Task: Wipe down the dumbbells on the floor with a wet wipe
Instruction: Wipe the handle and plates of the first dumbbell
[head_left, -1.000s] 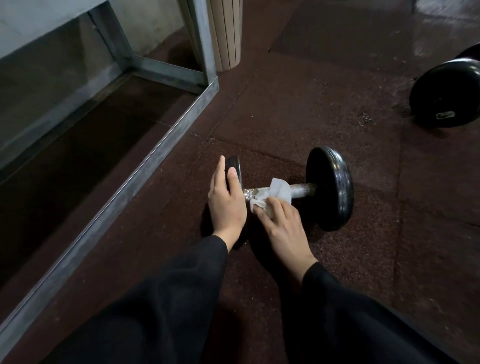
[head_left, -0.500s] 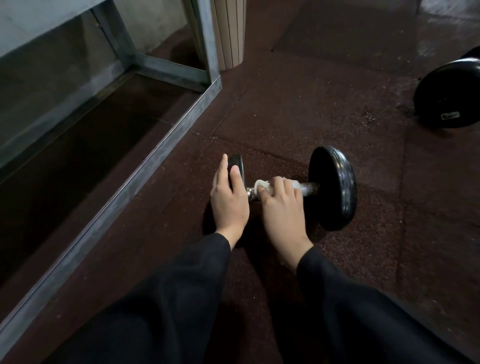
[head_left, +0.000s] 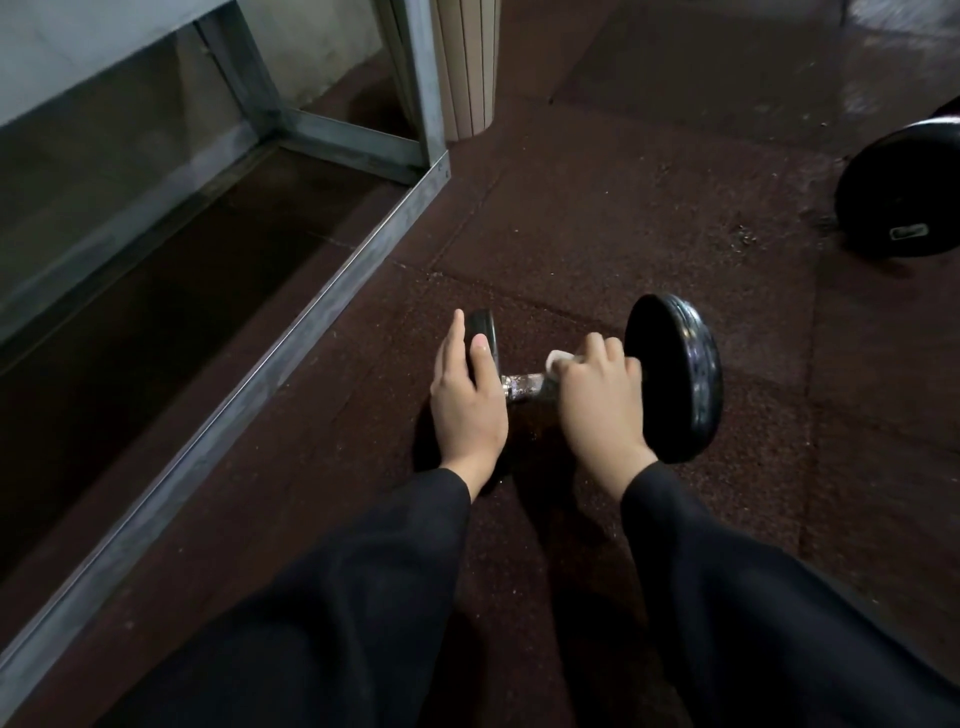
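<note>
A black dumbbell with a metal handle lies on the dark red rubber floor in front of me. My left hand rests flat against its left weight plate, fingers together. My right hand is wrapped over the right part of the handle, close to the right plate, gripping a white wet wipe of which only a small corner shows above the fingers. A short bare stretch of the handle shows between my hands. A second black dumbbell lies at the far right.
A grey metal frame runs diagonally along the left, with a dark recessed area behind it. A beige ribbed post stands at the top centre. Open rubber floor lies between the two dumbbells.
My right hand closed over the handle with the wipe and slid right along it toward the right plate. The left hand stayed on the left plate.
</note>
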